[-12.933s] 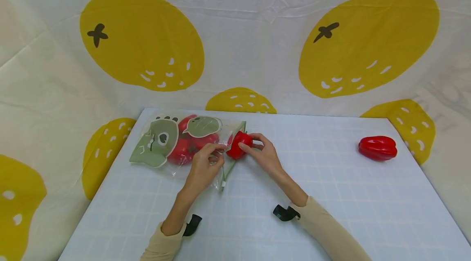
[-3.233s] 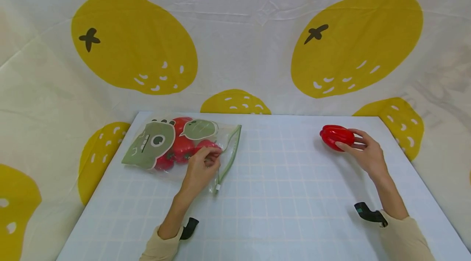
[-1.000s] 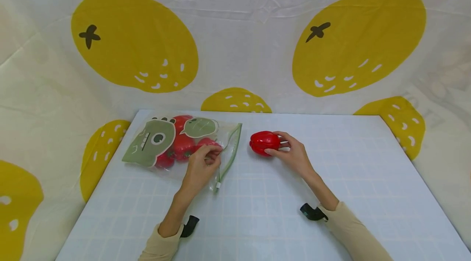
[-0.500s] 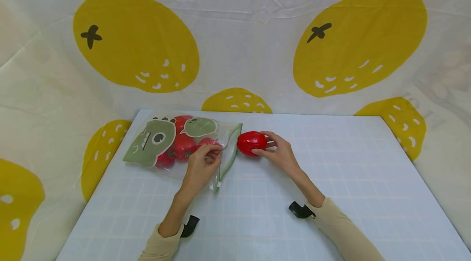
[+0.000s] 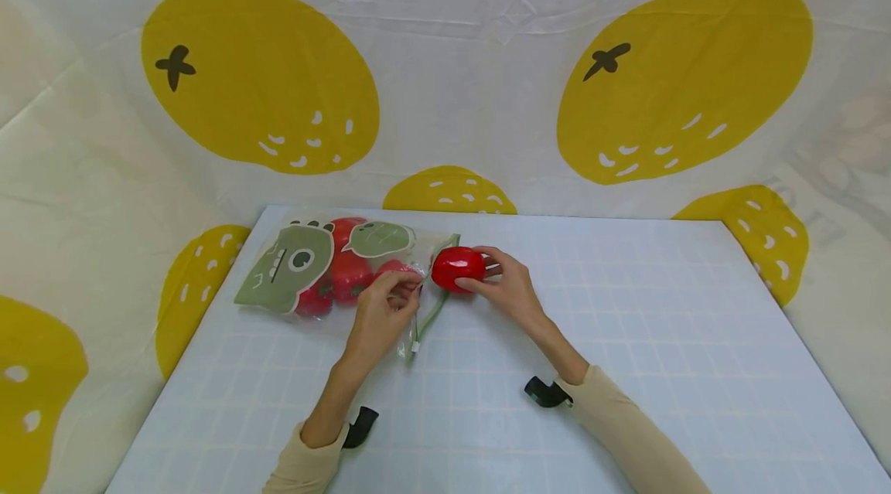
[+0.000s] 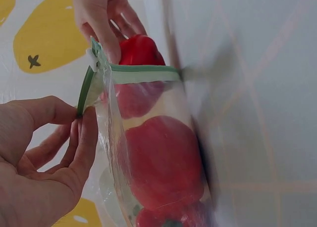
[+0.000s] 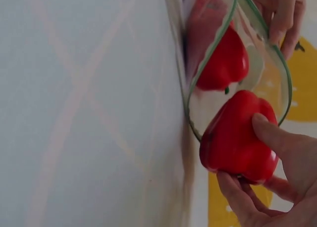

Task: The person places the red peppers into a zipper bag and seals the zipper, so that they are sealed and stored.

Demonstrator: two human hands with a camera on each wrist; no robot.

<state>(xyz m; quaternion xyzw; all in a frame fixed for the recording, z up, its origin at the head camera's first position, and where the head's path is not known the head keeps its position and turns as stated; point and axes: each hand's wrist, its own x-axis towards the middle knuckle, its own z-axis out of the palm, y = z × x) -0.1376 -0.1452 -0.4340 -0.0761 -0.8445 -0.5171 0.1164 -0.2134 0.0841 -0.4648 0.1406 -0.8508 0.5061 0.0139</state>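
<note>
A clear zip bag (image 5: 299, 266) with green cartoon prints lies at the back left of the table, with several red bell peppers (image 5: 348, 277) inside. My left hand (image 5: 383, 316) pinches the green zip edge (image 6: 85, 91) between thumb and finger and lifts it, so the mouth gapes. With fingers and thumb, my right hand (image 5: 508, 289) grips another red bell pepper (image 5: 457, 268) right at that mouth. In the right wrist view this pepper (image 7: 240, 138) overlaps the opening, one end inside the green rim (image 7: 218, 39). A bagged pepper (image 7: 225, 61) shows behind it.
The white table (image 5: 626, 370) has a faint grid pattern. A pale cloth (image 5: 473, 92) with yellow fruit prints hangs behind it. A small white zip slider (image 5: 415, 346) sits at the bag's near corner.
My right hand has brought the bell pepper from the table's right side leftward to the bag's mouth. The left hand keeps its pinch on the bag's edge, almost still.
</note>
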